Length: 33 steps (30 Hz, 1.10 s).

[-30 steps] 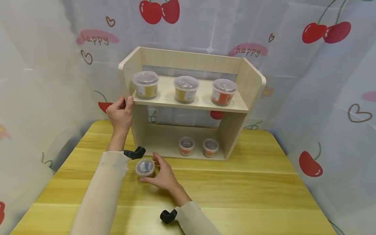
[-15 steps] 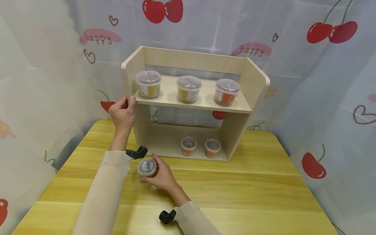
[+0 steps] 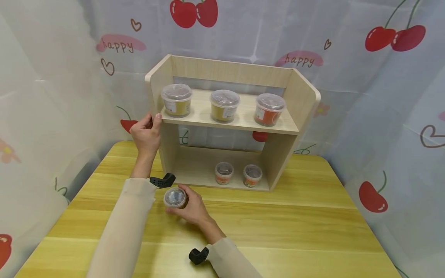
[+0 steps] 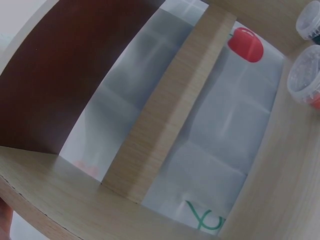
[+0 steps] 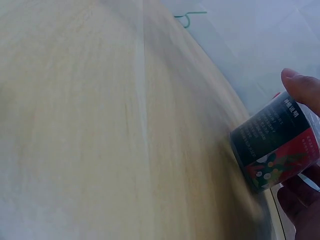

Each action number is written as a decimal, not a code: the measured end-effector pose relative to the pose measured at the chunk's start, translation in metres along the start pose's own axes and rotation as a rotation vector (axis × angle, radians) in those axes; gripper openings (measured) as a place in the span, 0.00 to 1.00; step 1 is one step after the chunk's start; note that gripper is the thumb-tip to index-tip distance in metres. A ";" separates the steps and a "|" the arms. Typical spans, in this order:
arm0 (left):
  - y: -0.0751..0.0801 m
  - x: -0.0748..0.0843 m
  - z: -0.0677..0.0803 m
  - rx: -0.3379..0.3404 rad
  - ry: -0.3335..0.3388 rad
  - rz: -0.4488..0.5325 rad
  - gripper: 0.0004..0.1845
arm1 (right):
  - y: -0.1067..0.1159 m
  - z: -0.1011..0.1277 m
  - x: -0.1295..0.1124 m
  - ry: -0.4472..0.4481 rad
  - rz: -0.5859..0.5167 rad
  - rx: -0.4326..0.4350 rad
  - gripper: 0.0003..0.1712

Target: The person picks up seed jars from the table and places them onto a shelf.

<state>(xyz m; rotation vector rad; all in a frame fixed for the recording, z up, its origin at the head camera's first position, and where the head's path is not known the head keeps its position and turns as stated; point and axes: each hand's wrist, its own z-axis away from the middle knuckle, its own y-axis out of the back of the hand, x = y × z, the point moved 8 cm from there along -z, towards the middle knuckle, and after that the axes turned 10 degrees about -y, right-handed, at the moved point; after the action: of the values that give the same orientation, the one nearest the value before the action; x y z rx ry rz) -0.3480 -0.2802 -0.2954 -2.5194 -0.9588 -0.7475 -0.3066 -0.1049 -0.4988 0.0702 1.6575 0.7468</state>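
My right hand [image 3: 192, 206] grips a small round lidded tub [image 3: 175, 197] on the table in front of the shelf's left end, thumb on the near side and fingers on the far side. In the right wrist view this tub [image 5: 275, 142] shows a dark green and red label with printed writing and flowers. My left hand [image 3: 146, 133] holds the left side of the wooden shelf [image 3: 229, 125] at the upper board, thumb on the front edge. Its other fingers are partly hidden behind the side panel. The left wrist view shows the shelf's inside, with only a sliver of fingers [image 4: 5, 217].
On the upper board stand two lidded tubs with yellow labels, one left [image 3: 176, 101] and one middle [image 3: 224, 106], and a red one [image 3: 269, 109]. Two smaller tubs, one left [image 3: 224, 173] and one right [image 3: 252, 175], stand on the lower board. A cherry-print curtain [image 3: 250, 23] hangs behind.
My right thumb and fingers have closed in around the small tub, which was partly apart from them before. The left hand keeps its hold; the head view has shifted slightly.
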 end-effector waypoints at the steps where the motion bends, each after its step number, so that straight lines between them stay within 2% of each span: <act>1: 0.000 0.000 0.000 0.002 -0.001 -0.004 0.16 | 0.000 0.000 0.000 -0.001 0.000 -0.001 0.47; 5: 0.000 0.005 0.000 0.012 0.005 -0.014 0.14 | 0.001 0.000 0.001 -0.004 -0.002 -0.003 0.48; 11: 0.001 0.037 0.000 0.011 0.015 -0.013 0.14 | 0.004 0.000 0.002 -0.002 -0.009 0.006 0.47; 13: 0.002 0.043 0.000 0.009 0.016 -0.014 0.14 | 0.006 0.000 0.001 -0.002 -0.012 0.012 0.47; 22: 0.002 0.042 0.001 0.003 0.017 -0.005 0.15 | 0.019 -0.009 -0.001 -0.009 0.006 0.052 0.47; 33: 0.002 0.043 0.000 0.003 0.019 -0.017 0.15 | 0.039 -0.020 -0.002 0.026 -0.014 0.191 0.45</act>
<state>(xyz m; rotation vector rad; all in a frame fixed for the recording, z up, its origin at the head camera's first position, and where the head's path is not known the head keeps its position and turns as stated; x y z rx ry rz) -0.3193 -0.2601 -0.2711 -2.4999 -0.9757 -0.7728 -0.3382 -0.0837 -0.4769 0.1846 1.7493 0.5799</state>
